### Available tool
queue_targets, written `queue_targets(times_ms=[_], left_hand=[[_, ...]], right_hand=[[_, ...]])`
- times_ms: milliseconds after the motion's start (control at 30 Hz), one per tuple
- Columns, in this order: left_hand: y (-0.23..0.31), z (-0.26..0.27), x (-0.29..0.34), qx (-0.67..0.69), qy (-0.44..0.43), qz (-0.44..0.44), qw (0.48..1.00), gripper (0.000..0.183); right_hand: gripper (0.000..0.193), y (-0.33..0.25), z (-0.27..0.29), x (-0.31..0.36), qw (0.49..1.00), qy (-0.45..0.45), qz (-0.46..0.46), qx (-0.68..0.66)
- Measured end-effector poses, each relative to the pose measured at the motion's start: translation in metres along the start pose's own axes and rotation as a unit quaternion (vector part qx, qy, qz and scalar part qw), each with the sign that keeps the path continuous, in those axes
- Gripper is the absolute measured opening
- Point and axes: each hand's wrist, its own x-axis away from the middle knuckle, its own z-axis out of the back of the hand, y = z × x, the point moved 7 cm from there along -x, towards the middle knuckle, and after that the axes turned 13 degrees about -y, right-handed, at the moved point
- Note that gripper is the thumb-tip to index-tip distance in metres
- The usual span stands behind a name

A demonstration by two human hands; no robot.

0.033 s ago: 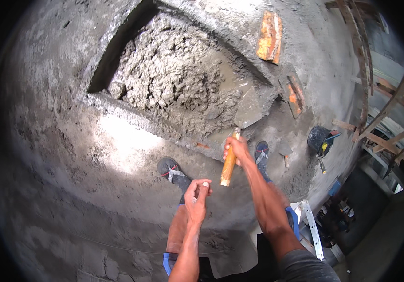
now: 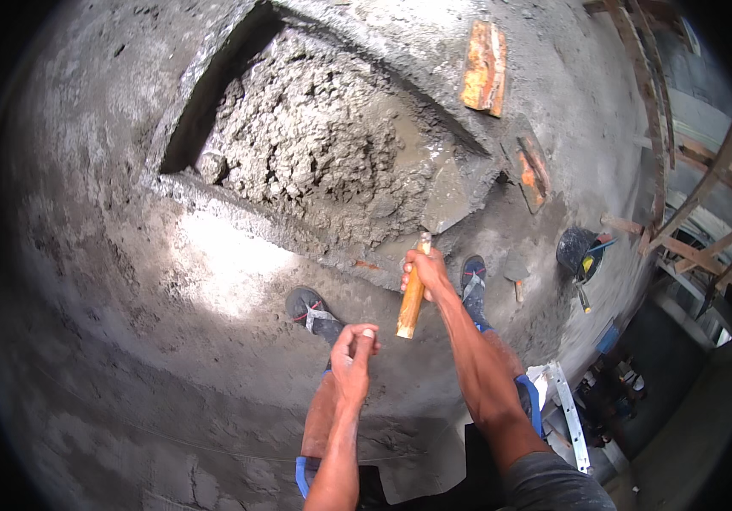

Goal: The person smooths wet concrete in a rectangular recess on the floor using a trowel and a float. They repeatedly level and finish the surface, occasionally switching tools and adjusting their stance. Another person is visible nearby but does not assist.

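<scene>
My right hand (image 2: 424,274) grips the wooden handle of a trowel (image 2: 449,196). Its grey, wet blade lies over the near right corner of a mortar box (image 2: 238,209), which holds a lumpy heap of wet mortar (image 2: 315,128). The butt of the handle points back toward me. Left of the handle, my left hand (image 2: 355,351) hovers apart from it, fingers curled in and thumb pressed against them, with nothing seen in it.
Right of the box lie an orange-stained wooden float (image 2: 485,68) and a second float (image 2: 532,175). A small trowel (image 2: 517,285) rests by my right foot. Farther right are a black bucket (image 2: 577,252) with tools, wooden framing (image 2: 715,170) and a pale metal bar (image 2: 570,417).
</scene>
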Motion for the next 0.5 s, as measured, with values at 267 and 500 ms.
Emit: queue_targets(times_ms=[267, 500], left_hand=[[-0.022, 0.051, 0.028, -0.127, 0.052, 0.015, 0.99, 0.025], [0.012, 0.034, 0.112, -0.224, 0.032, 0.046, 0.973, 0.024]], right_hand=[[0.02, -0.02, -0.04, 0.069, 0.978, 0.058, 0.062, 0.19], [0.051, 0.01, -0.012, 0.147, 0.931, 0.197, 0.104, 0.288]])
